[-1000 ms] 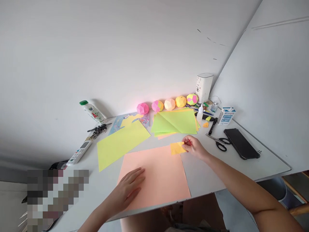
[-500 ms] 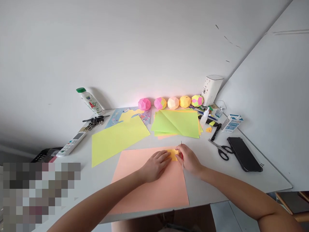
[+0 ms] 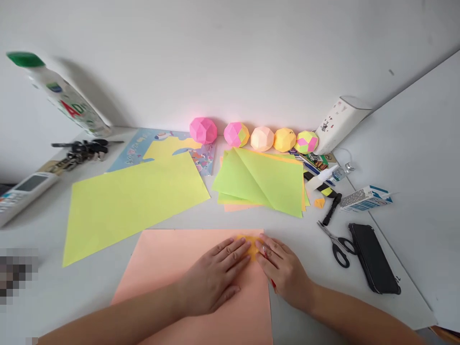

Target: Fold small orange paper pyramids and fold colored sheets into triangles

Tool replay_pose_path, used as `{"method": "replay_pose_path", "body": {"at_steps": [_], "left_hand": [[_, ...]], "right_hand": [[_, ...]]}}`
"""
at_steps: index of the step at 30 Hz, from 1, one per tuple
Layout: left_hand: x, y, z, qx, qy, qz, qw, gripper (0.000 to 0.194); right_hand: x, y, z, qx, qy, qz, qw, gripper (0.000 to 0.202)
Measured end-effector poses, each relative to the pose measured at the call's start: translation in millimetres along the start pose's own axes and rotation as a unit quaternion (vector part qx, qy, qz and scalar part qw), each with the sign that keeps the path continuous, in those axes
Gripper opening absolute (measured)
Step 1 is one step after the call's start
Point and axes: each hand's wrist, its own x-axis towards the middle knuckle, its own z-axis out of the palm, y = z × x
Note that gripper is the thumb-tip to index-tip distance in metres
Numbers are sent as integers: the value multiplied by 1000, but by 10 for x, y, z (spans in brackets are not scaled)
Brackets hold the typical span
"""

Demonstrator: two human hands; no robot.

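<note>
A large peach paper sheet [image 3: 194, 239] lies on the table before me, and a small orange paper piece [image 3: 253, 250] rests near its top right corner. My left hand [image 3: 215, 275] is spread flat, palm down, its fingertips pressing on the left part of the orange piece. From the other side, my right hand [image 3: 283, 268] has its fingertips at the piece's right edge. A thin red pen [image 3: 274, 286] is tucked between the right hand's fingers, its tip pointing up. Both hands partly cover the small piece.
Behind lie a yellow sheet [image 3: 136, 206], stacked green sheets [image 3: 266, 179] and several paper balls, one pink [image 3: 203, 130]. Scissors [image 3: 338, 244], a black phone [image 3: 374, 258], a glue bottle [image 3: 321, 178] and a small carton [image 3: 364, 199] are at right. A white bottle [image 3: 72, 103] stands left.
The camera view has moved closer and tilted. My right hand's fingers have gone from pinching the orange piece's corner to lying along its right edge, and the pen has swung in the hand.
</note>
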Motion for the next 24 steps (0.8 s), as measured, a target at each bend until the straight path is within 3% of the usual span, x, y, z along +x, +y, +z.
{"method": "replay_pose_path", "body": {"at_steps": [8,16,24], "left_hand": [[49,83,-45,-5,16,-60,998,65],[87,21,-58,-54,-2,-47,997,71],[124,24,-21,-71,22,-48,996,77]], "right_hand": [[73,72,-23,14,-22,35,999,37],[76,98,-40,12,-38,40,998,36],[91,118,-90,4,-50,28,998,33]]}}
